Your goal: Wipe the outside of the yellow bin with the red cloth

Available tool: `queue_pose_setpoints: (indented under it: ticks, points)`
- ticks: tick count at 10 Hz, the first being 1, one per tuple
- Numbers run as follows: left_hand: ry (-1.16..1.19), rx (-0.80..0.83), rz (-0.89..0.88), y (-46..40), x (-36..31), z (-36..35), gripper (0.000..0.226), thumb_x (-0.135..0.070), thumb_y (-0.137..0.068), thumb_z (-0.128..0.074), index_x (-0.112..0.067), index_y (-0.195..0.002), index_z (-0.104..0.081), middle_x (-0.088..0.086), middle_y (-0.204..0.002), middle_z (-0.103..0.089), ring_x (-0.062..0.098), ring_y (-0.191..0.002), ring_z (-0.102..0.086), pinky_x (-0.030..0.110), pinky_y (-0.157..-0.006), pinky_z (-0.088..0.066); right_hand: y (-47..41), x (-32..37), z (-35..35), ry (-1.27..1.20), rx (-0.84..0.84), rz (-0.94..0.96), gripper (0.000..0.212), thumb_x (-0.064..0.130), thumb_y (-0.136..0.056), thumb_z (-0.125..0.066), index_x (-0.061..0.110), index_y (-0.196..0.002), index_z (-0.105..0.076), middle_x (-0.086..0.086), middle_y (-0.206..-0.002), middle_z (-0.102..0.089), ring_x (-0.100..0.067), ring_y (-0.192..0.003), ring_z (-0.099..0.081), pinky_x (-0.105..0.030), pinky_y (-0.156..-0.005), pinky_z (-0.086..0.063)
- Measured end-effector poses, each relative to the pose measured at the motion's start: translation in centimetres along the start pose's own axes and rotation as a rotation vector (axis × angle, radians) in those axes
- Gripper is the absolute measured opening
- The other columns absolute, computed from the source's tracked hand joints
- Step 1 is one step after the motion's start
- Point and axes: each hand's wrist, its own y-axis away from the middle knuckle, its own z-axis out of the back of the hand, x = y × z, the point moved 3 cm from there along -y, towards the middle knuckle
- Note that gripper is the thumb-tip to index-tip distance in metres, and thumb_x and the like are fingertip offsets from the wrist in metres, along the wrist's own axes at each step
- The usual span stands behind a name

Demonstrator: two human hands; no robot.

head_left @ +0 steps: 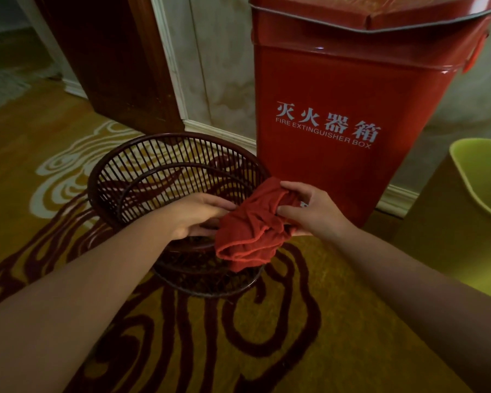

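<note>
The red cloth hangs crumpled between both hands, above the near rim of a dark slatted basket. My left hand pinches its left edge. My right hand grips its upper right part, fingers curled into the folds. The yellow bin stands at the right edge of the view, partly cut off, its open top facing up. It sits well to the right of the cloth, and neither hand touches it.
A dark round slatted basket stands on the patterned yellow and maroon carpet under my hands. A tall red fire extinguisher box stands against the wall behind, between basket and bin. A dark wooden door frame is at back left.
</note>
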Motion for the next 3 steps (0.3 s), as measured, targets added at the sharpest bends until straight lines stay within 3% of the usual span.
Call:
queue_pose_setpoints:
  ticks: [1, 3]
  points:
    - [-0.019, 0.013, 0.001, -0.1, -0.1, -0.1, 0.018, -0.008, -0.082, -0.059, -0.021, -0.083, -0.071, -0.008, -0.07, -0.075, 0.005, -0.067, -0.07, 0.022, -0.051, -0.054, 0.0, -0.1, 0.2, -0.006, 0.016, -0.022, 0.053, 0.009, -0.078, -0.069, 0.027, -0.125, -0.053, 0.003, -0.1, -0.058, -0.024, -0.078, -0.069, -0.034, -0.057, -0.06]
    - [-0.177, -0.082, 0.061, 1.6, -2.3, 1.8, 0.017, -0.012, -0.081, -0.063, -0.023, -0.094, -0.067, 0.0, -0.102, -0.069, 0.013, -0.094, -0.065, 0.027, -0.067, -0.052, 0.9, 1.0, 2.8, 0.039, -0.045, -0.131, 0.048, 0.014, -0.08, -0.068, 0.024, -0.124, -0.053, -0.004, -0.127, -0.055, -0.023, -0.098, -0.065, -0.037, -0.063, -0.06]
